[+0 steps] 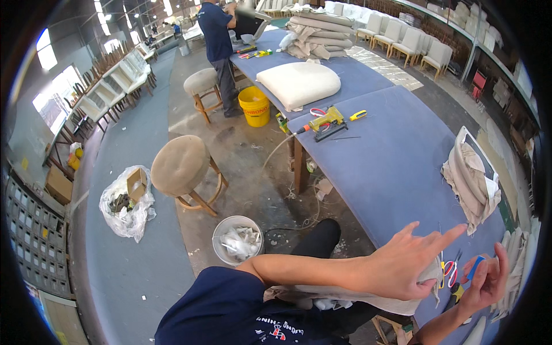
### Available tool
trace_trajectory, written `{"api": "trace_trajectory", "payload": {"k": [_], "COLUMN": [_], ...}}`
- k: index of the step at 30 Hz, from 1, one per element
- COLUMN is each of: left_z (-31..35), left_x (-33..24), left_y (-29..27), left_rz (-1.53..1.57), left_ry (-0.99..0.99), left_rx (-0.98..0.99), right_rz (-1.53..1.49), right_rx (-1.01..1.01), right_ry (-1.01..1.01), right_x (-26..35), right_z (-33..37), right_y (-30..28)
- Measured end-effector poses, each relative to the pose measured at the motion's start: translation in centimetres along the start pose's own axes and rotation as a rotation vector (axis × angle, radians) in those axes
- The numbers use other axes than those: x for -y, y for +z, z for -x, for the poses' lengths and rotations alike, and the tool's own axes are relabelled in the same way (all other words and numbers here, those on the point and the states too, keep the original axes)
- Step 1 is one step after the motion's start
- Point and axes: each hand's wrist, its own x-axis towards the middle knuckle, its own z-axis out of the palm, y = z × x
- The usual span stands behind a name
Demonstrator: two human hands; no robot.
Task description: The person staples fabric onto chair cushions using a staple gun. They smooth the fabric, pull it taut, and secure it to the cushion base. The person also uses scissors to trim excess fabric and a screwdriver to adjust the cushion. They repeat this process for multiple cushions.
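My left hand (402,265) hangs over the table's near edge, its fingers apart, one pointing right and the thumb bent low. It appears to hold nothing. Beige fabric (368,298) lies across my lap under that wrist. In my right hand (486,284), at the lower right, a small flat blue piece (475,268) is pinched between thumb and fingers; its kind is unclear. Red-handled scissors (451,270) and a yellow-handled tool (441,275) lie between the two hands.
On the blue-topped table (391,149) rest a yellow-green staple gun (329,123), a yellow cutter (358,115), a padded cream seat (299,83) and a fabric-covered piece (472,178). A scrap bucket (237,240) and round stool (181,165) stand left. Another person (215,40) works beyond.
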Motion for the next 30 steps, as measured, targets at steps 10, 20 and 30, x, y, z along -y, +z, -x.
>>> {"api": "trace_trajectory", "payload": {"k": [10,20,30], "left_z": [0.1,-0.8,-1.4], "left_x": [0.2,-0.3,-0.9], "left_y": [0.5,0.6,-0.1], "left_rz": [-0.064,-0.048,0.112], "left_ry": [0.076,0.089,-0.036], "left_rx": [-0.056,-0.045,-0.034], "right_rz": [0.216,0.091,-0.118], "right_rx": [0.033,0.009,0.33], "right_ry": [-0.094,0.035,-0.028], "right_x": [-0.5,0.7,1.6], "right_z": [0.0,0.2,-4.2], "right_y": [0.8,0.8,1.8]}}
